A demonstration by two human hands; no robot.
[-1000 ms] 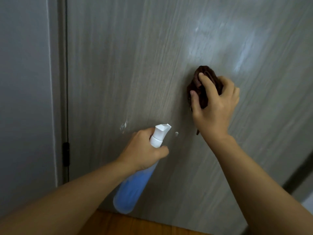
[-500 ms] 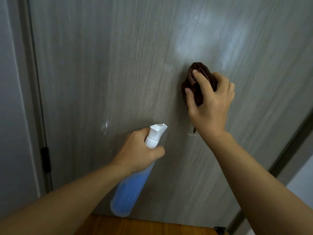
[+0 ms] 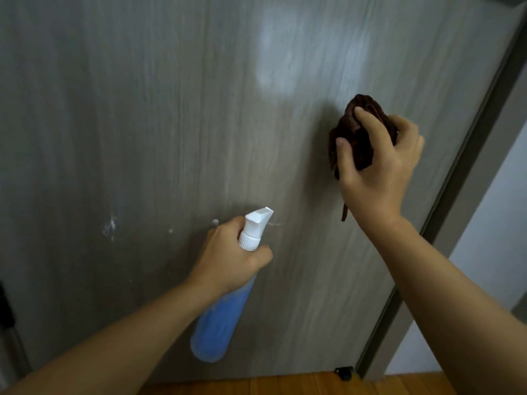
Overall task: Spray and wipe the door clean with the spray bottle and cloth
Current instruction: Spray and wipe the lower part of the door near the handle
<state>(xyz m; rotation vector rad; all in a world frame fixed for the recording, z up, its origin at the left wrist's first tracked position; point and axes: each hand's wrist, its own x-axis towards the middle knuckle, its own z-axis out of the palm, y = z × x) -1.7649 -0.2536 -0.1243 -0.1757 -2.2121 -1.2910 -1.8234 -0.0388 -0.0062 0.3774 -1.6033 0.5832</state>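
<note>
A grey wood-grain door point(image 3: 159, 115) fills the view. My right hand point(image 3: 379, 163) presses a bunched dark brown cloth point(image 3: 360, 132) flat against the door's right half. My left hand point(image 3: 231, 258) grips the neck of a blue spray bottle point(image 3: 219, 320), whose white nozzle point(image 3: 258, 220) points up at the door below and left of the cloth. White spray marks point(image 3: 109, 225) and small droplets dot the door left of the bottle. A pale sheen point(image 3: 275, 52) lies above the cloth.
The door's dark edge strip point(image 3: 467, 155) runs diagonally down the right, with a pale wall point(image 3: 490, 229) beyond it. A wooden floor point(image 3: 285, 384) shows along the bottom, a small black stopper point(image 3: 343, 372) at the door's foot, and a black hinge point(image 3: 5, 306) at far left.
The view has swung right, so the hinge side has slid to the far left edge. My right hand with the cloth has shifted right on the door. The bottle stays held the same way.
</note>
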